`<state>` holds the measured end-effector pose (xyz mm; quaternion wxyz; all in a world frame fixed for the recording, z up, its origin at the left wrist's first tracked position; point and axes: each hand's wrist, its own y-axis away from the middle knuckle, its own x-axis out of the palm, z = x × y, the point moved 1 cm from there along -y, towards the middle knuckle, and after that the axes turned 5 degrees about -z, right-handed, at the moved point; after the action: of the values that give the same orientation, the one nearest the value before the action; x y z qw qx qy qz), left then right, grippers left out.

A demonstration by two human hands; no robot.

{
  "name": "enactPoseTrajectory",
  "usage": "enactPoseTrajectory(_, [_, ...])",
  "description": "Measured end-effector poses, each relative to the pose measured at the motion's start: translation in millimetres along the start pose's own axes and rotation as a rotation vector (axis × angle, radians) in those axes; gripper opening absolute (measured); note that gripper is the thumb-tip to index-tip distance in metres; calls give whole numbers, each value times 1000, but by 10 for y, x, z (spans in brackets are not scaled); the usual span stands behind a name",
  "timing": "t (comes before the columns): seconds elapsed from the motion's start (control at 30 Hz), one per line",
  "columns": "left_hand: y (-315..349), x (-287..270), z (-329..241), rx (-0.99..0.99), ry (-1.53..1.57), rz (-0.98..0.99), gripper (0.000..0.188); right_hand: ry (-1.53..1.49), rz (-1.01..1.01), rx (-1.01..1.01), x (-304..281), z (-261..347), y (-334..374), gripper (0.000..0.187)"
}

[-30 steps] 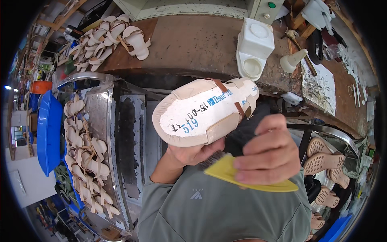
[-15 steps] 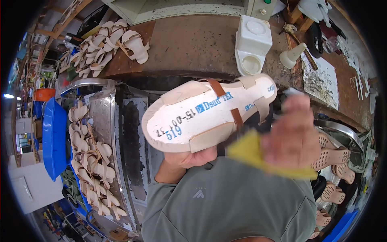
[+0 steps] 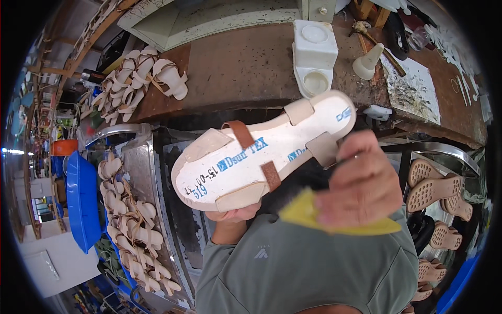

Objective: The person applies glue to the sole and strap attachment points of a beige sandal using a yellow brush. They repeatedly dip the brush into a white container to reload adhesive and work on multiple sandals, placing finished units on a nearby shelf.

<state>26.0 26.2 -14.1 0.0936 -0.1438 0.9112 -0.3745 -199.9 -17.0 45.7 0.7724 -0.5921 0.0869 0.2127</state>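
A sandal insole [image 3: 251, 141], white face up, lies at a slant in front of me, with beige and brown strap ends folded onto that face. From beneath its wide end, my left hand [image 3: 235, 213] grips it; most of those fingers are hidden. My right hand [image 3: 361, 183] is closed round a yellow brush [image 3: 361, 226] whose dark bristles point left, just below the insole's narrow part. The fingertips of that hand are next to a beige strap end [image 3: 321, 149]; whether they touch it I cannot tell.
The workbench [image 3: 235, 63] holds beige sandals [image 3: 170, 78], a white plastic container [image 3: 315, 49], a cone-shaped nozzle [image 3: 368, 63] and a hammer [image 3: 374, 36]. More strapped sandals [image 3: 136, 225] fill a left rack; beige soles with holes [image 3: 434, 193] sit at right. A blue tray [image 3: 82, 204] stands far left.
The insole has shifted slightly left and tilted more. My right hand, with the brush, has moved left and come closer to the insole's narrow end. The view has turned slightly.
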Motion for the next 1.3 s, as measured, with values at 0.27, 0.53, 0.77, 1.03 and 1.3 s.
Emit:
enactPoseTrajectory(0.27, [-5, -20, 12, -12, 32, -38, 36, -9, 11, -58, -86, 52, -101, 10])
enactPoseTrajectory(0.53, [14, -27, 11, -33, 37, -68, 34, -20, 61, -143, -68, 117, -105, 10])
enactPoseTrajectory(0.77, [-4, -20, -34, -61, 34, -112, 33, -1, -10, -104, 61, 62, -155, 13])
enactPoseTrajectory(1.03, [-6, -35, -21, -22, -27, -61, 36, -3, -4, -161, 55, 79, -171, 14])
enactPoseTrajectory(1.3, [-101, -84, -62, 94, -171, 25, 26, -34, 17, -139, 160, 130, -245, 18])
